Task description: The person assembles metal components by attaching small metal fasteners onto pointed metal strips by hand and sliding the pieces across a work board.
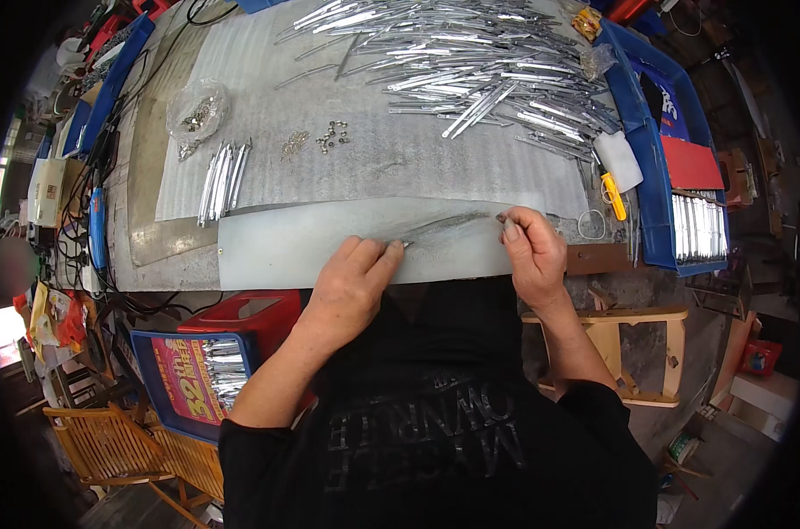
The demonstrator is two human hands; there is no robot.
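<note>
Over a pale, smooth sheet (276,247) at the table's front edge, both my hands are at work, apart from each other. My left hand (354,280) is closed in a pinch, and a tiny metallic tip peeks out at its fingertips. Thumb and finger of my right hand (537,251) press together around something small and dark, too small to name. A dark smudge (448,223) streaks the sheet between the two hands. Beyond it lie small round metal parts (333,136), a scatter of tiny pieces (295,145) and a bundle of slim silver metal strips (224,183).
A large heap of silver strips (497,75) covers the far table. At left sits a plastic bag of small parts (197,113). A yellow-handled tool (613,196) lies by the blue bin (649,212) at right. Another blue bin (188,425) with strips stands below the table at left.
</note>
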